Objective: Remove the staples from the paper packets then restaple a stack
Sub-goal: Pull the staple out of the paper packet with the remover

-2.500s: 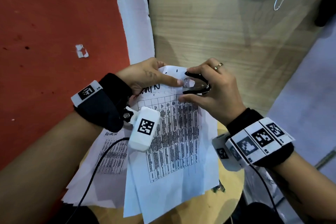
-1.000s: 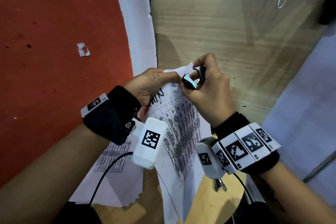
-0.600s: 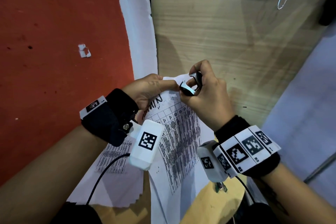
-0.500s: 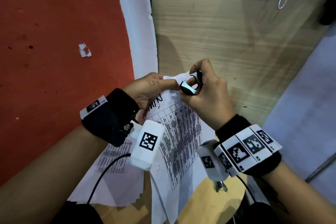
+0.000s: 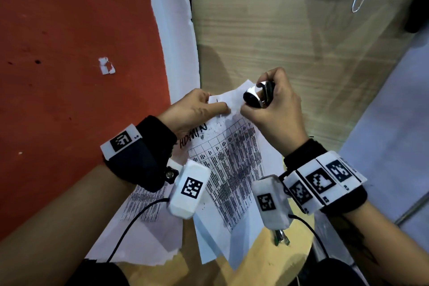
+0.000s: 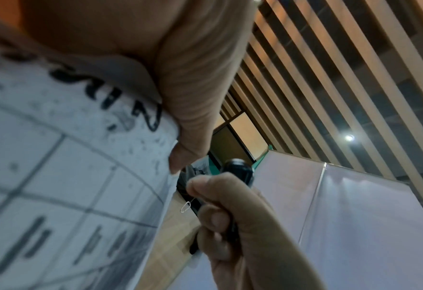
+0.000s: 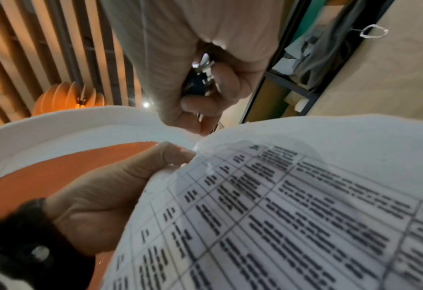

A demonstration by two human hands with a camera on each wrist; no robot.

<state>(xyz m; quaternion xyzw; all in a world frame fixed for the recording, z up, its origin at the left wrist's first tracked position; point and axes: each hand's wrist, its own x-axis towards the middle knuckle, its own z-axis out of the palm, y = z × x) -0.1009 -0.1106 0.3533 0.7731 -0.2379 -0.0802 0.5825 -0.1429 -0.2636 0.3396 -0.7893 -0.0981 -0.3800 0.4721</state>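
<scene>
Nearest me, loose sheets (image 5: 144,234) lie at the round table's (image 5: 267,260) left edge. Above them my left hand (image 5: 192,111) pinches the paper packet's (image 5: 234,169) top corner, lifted off the table. Just beyond, my right hand (image 5: 274,109) clenches the staple remover (image 5: 257,96) beside that corner.

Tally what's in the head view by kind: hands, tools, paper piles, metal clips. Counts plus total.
Hands: 2, left hand pinching the paper packet, right hand gripping the staple remover
Staple remover: 1
Paper piles: 2, paper packet and loose stack on the round table
Metal clip on the wooden panel: 1
Total: 6
</scene>
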